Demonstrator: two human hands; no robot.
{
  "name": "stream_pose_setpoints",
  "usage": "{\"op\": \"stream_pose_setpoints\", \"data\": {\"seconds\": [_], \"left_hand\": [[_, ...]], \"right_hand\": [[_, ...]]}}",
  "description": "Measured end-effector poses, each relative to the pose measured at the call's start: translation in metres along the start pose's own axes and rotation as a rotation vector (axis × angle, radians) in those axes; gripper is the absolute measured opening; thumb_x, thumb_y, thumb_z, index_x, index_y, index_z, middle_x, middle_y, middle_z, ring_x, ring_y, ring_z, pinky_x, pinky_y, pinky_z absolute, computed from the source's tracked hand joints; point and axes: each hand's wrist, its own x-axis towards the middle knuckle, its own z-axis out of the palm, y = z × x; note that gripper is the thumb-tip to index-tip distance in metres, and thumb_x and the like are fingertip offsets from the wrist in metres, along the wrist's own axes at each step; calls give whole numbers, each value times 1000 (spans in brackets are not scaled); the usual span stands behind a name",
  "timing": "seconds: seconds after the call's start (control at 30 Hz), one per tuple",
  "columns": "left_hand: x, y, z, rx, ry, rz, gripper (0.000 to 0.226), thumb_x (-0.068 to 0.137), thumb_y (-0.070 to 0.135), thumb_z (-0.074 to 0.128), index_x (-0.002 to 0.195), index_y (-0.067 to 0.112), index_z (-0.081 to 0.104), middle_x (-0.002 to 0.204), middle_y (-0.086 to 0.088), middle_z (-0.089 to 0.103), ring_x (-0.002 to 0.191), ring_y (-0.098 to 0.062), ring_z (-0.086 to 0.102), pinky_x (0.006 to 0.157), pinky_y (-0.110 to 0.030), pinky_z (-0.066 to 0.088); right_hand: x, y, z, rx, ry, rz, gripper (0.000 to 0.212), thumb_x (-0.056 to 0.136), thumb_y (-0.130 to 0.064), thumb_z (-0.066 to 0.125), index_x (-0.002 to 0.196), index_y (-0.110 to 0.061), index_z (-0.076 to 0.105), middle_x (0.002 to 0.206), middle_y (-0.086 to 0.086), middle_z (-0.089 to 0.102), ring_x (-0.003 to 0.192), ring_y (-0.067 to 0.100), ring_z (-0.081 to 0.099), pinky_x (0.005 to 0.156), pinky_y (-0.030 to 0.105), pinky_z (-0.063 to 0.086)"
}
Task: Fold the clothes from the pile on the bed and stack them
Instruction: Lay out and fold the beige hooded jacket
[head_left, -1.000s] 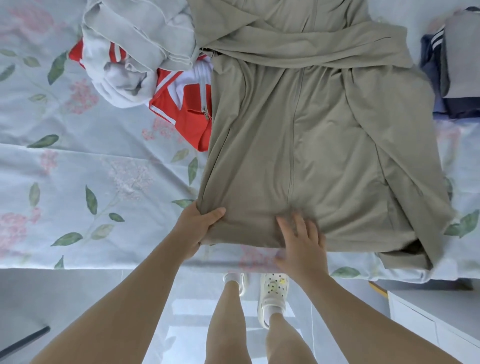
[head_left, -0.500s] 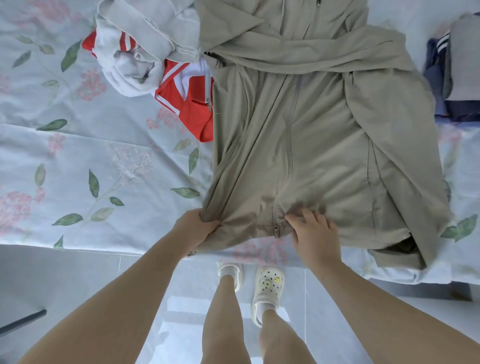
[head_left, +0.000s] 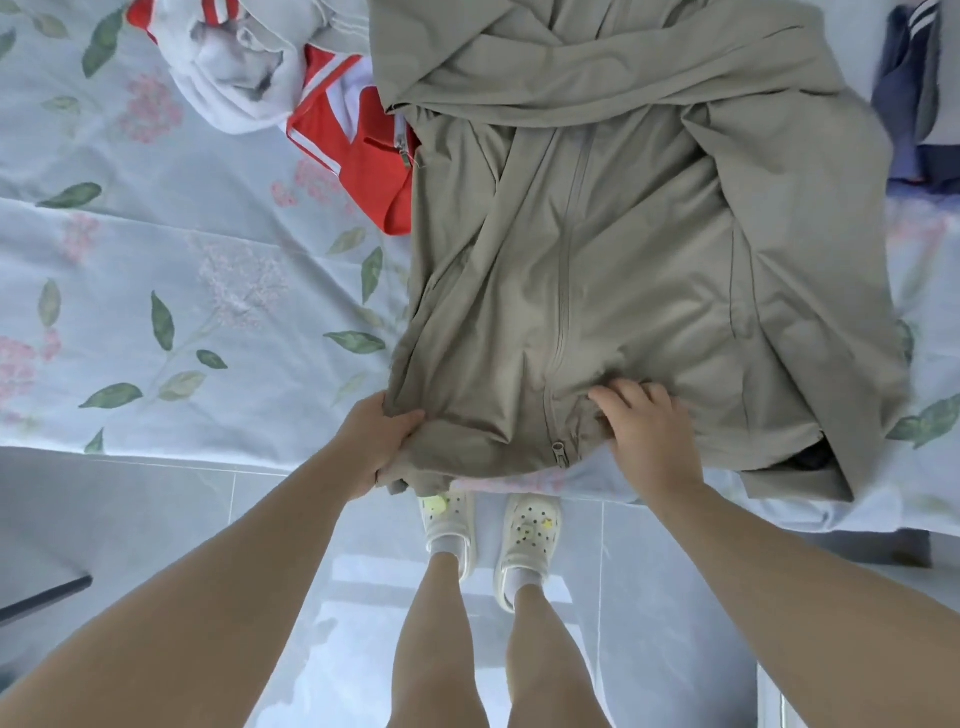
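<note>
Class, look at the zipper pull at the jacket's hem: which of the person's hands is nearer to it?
Right. The right hand grips the hem just right of the zipper pull; the left hand grips the left corner of the jacket, farther off.

Arms bare to the frame edge; left hand (head_left: 382, 447) and right hand (head_left: 649, 436) bare too. Legs bare down to short white socks (head_left: 445, 545). Footwear: cream clogs with perforated tops. Left clog (head_left: 451, 522) carries a round yellow-green charm (head_left: 434, 503) at its far end. Right clog (head_left: 531, 543) shows dark dots, a yellow star charm (head_left: 546, 523) and a pale round one.
</note>
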Motion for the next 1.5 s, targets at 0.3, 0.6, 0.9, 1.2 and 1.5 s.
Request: {"op": "stream_pose_setpoints", "data": {"seconds": [0.3,0.6,0.9,1.2,1.5], "left_hand": [[1,72,-14,-709,-32,-70,13,98,18,48,94,15,60,67,-1,64,48,-11,58,48,-18,42],[-5,93,-11,-837,-112,-43,12,97,8,48,95,12,58,63,-3,66,42,-10,60,40,-15,44],[-17,145,-17,-985,-73,225,10,98,10,47,106,16,49,49,1,59,41,-8,56,38,-15,41],[12,148,11,-791,154,242,66,84,18,67,140,30,34,115,2,58,81,-11,60,64,-25,48],[26,126,55,-635,129,13,75,65,64,72,124,22,52,112,7,60,101,-9,59,82,-29,52]], "right_hand": [[34,33,-51,253,63,103,17,88,-16,54,94,-3,65,83,13,63,79,36,59,59,34,42],[15,28,-59,295,41,242,16,98,-15,43,97,-3,52,83,11,55,74,33,51,59,35,35],[49,24,-108,385,477,387,17,95,-12,51,99,4,53,100,21,55,78,35,50,62,31,28],[30,34,-80,282,201,299,19,82,-15,64,99,-7,64,100,14,62,93,39,57,80,43,41],[-24,43,-50,388,-39,850,65,74,-45,72,129,-22,45,139,9,37,127,32,32,105,44,23]]}}
